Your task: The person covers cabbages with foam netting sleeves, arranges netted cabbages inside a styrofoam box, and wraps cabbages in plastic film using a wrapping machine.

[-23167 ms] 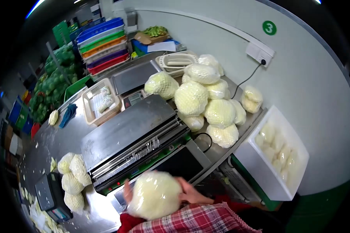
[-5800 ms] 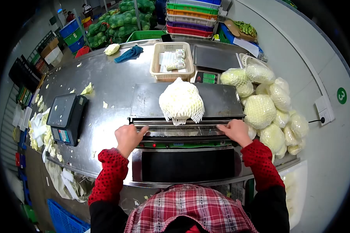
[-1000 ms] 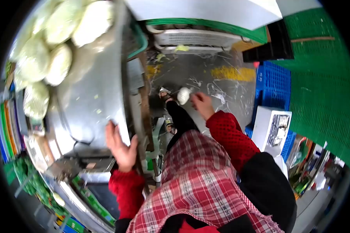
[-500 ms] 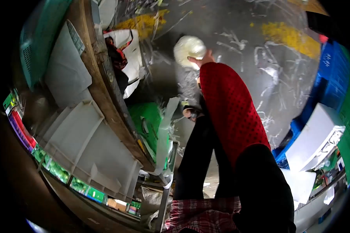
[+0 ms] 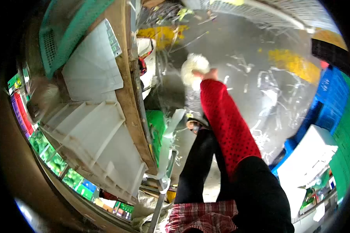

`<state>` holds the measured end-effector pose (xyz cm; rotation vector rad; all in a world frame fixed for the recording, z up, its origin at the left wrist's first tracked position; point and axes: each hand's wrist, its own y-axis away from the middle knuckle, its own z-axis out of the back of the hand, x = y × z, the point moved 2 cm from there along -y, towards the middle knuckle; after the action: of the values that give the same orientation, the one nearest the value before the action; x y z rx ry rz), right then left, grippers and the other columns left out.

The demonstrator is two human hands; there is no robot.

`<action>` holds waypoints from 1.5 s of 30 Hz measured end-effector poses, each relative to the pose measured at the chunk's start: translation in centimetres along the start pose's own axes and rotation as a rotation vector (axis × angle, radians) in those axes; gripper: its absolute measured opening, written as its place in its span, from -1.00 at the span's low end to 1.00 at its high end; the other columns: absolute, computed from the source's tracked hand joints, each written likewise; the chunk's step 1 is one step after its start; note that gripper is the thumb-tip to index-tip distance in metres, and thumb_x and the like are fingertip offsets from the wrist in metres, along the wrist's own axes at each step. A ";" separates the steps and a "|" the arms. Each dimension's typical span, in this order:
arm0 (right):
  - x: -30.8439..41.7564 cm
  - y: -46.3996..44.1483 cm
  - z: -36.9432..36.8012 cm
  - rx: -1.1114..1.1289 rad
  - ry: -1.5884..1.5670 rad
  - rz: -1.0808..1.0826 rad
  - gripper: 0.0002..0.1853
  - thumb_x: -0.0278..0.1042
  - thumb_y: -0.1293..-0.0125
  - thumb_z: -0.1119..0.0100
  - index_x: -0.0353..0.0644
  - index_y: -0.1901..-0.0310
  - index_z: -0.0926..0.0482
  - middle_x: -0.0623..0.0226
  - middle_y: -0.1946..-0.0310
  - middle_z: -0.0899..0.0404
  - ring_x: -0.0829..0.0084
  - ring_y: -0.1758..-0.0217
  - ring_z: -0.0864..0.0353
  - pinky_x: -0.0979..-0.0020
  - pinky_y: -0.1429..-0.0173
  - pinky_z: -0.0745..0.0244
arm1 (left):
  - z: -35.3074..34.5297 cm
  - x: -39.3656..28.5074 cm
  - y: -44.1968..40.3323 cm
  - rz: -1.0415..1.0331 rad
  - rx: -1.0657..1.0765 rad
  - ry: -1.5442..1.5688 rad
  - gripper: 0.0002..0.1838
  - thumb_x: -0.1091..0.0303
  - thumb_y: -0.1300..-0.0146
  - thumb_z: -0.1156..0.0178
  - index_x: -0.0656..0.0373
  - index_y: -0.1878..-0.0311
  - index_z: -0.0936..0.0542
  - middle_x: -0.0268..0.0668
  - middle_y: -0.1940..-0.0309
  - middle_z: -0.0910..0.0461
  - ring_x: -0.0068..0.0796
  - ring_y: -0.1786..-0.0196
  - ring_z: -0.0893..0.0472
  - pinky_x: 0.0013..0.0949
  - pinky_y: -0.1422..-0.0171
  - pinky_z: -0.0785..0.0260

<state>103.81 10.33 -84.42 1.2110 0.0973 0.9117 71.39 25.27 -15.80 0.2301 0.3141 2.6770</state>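
My right hand point(image 5: 205, 74), in a red dotted sleeve cover point(image 5: 231, 124), reaches down in front of my legs. Its fingers are closed on the near side of a pale, round, shiny bundle point(image 5: 195, 64), blurred and too indistinct to name. Below the bundle hangs or lies a stretch of crinkled clear plastic point(image 5: 192, 97), close to my foot in an open shoe point(image 5: 194, 125). My left hand does not show.
White plastic crates point(image 5: 93, 128) and a wooden beam point(image 5: 132, 97) stand close on the left. Blue crates point(image 5: 330, 101) and a white box point(image 5: 305, 155) are on the right. Strips of plastic litter the grey floor point(image 5: 237, 42) with yellow markings.
The view has shifted, so most things appear further right and lower. My right hand stays at the pale bundle. A white slatted crate has come into view at the top.
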 end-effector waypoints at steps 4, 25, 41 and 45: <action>-2.8 13.7 7.1 0.045 -0.830 0.362 -0.14 -0.04 0.35 -0.70 -0.41 0.05 -0.49 0.00 0.24 -0.65 0.14 0.14 -0.67 0.12 0.06 -0.62 | 0.8 -2.2 -0.5 -0.223 -0.119 -0.021 -0.16 -0.23 -0.23 -0.20 -0.03 -0.47 -0.22 0.02 -0.30 -0.39 -0.17 -0.37 -0.30 -0.03 -0.45 -0.03; 37.3 72.0 10.7 -0.040 0.145 2.502 -0.49 -0.26 -0.12 -0.15 -0.31 -0.11 -0.38 -0.19 -0.19 -0.29 -0.12 -0.25 -0.32 -0.10 -0.32 -0.21 | 18.3 -5.3 -9.8 0.066 -0.287 2.253 -0.44 -0.04 -0.45 0.09 0.27 -0.23 -0.41 -0.18 -0.07 -0.55 -0.31 -0.10 -0.56 -0.29 -0.23 -0.38; 45.8 55.4 26.0 0.623 0.110 1.900 -0.61 -0.35 -0.12 -0.29 -0.22 0.00 -0.55 0.07 0.00 -0.53 0.12 0.13 -0.64 0.26 0.11 -0.61 | -0.2 -1.8 -13.1 0.069 -0.602 -0.006 -0.37 0.11 -0.24 -0.25 0.37 -0.25 -0.41 0.14 -0.07 -0.47 0.05 0.09 -0.52 -0.09 0.01 -0.47; 52.0 48.9 43.3 0.141 -0.078 1.446 -0.78 -0.45 -0.23 -0.27 -0.23 0.09 -0.56 0.29 0.29 -0.59 0.46 0.29 -0.58 0.44 0.17 -0.53 | 3.0 -4.9 -13.5 0.497 -0.596 0.754 -0.29 -0.04 -0.33 -0.16 0.42 -0.27 -0.34 0.16 -0.17 -0.38 0.10 -0.04 -0.49 0.00 -0.11 -0.45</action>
<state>133.33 13.82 -6.39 1.3737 -0.9026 2.1009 81.82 35.56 -16.87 -1.0133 -0.3877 3.0756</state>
